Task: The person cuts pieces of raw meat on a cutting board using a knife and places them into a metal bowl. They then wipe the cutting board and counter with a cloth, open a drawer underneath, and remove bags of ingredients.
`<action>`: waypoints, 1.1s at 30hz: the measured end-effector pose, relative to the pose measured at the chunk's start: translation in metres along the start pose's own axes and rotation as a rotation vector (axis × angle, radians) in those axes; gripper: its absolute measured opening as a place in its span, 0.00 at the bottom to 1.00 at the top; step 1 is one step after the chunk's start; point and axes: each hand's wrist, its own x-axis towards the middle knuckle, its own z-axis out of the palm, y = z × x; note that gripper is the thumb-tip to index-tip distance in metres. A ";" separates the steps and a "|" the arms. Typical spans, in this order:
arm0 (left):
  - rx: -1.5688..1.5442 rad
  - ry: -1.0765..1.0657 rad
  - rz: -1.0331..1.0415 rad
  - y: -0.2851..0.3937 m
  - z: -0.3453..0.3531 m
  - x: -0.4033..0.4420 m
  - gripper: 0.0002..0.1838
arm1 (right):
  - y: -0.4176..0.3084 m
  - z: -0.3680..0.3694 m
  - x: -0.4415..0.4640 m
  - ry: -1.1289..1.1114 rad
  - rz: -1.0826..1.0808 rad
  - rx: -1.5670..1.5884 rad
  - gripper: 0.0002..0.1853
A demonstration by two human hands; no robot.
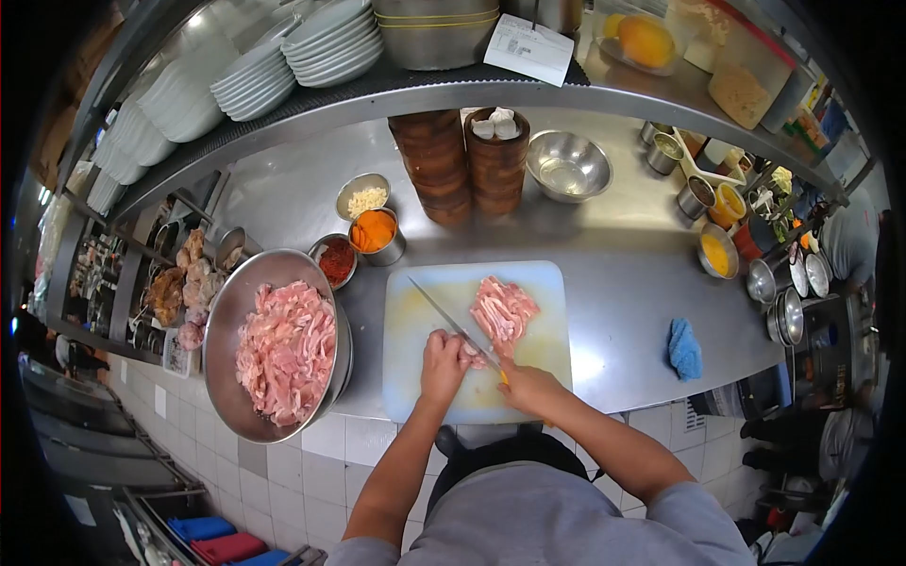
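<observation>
A white cutting board lies on the steel counter. On it, my right hand is wrapped round the yellow handle of a knife, whose long blade points up and left. My left hand is closed, its fingertips curled on a small piece of raw meat beside the blade. Just beyond the blade, a pile of sliced raw meat rests on the board. Left of the board stands a large steel bowl holding many cut pieces of pink meat.
Small containers hold orange slices, red flakes and chopped pale bits. Behind the board are wooden stacks and a steel bowl. A blue cloth lies right. An overhead shelf carries plates.
</observation>
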 end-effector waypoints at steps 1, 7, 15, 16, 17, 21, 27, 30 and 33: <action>0.009 0.005 -0.001 0.001 0.000 0.000 0.16 | -0.001 -0.010 -0.018 -0.051 0.047 0.028 0.23; -0.041 -0.021 -0.009 0.001 -0.001 0.000 0.18 | 0.032 -0.010 -0.080 -0.231 0.142 -0.064 0.20; -0.056 -0.052 -0.006 -0.001 -0.001 0.001 0.16 | -0.001 0.008 0.036 -0.007 -0.053 -0.003 0.21; -0.063 -0.056 -0.020 -0.001 -0.001 0.002 0.15 | 0.001 0.008 0.036 -0.002 -0.053 0.001 0.21; -0.062 -0.057 -0.013 -0.002 0.000 0.003 0.15 | 0.002 0.009 0.036 0.013 -0.061 0.009 0.21; -0.033 -0.032 -0.014 -0.004 0.004 -0.001 0.14 | 0.011 0.003 -0.015 -0.070 0.049 0.023 0.19; -0.038 -0.046 -0.001 -0.002 0.001 0.000 0.14 | 0.027 0.012 -0.047 -0.162 0.109 -0.007 0.18; -0.035 -0.038 -0.003 -0.004 0.001 0.001 0.14 | 0.023 0.044 0.016 0.068 -0.025 0.025 0.16; -0.056 -0.033 -0.009 -0.002 0.001 0.002 0.14 | 0.005 0.041 0.053 0.137 -0.037 0.034 0.18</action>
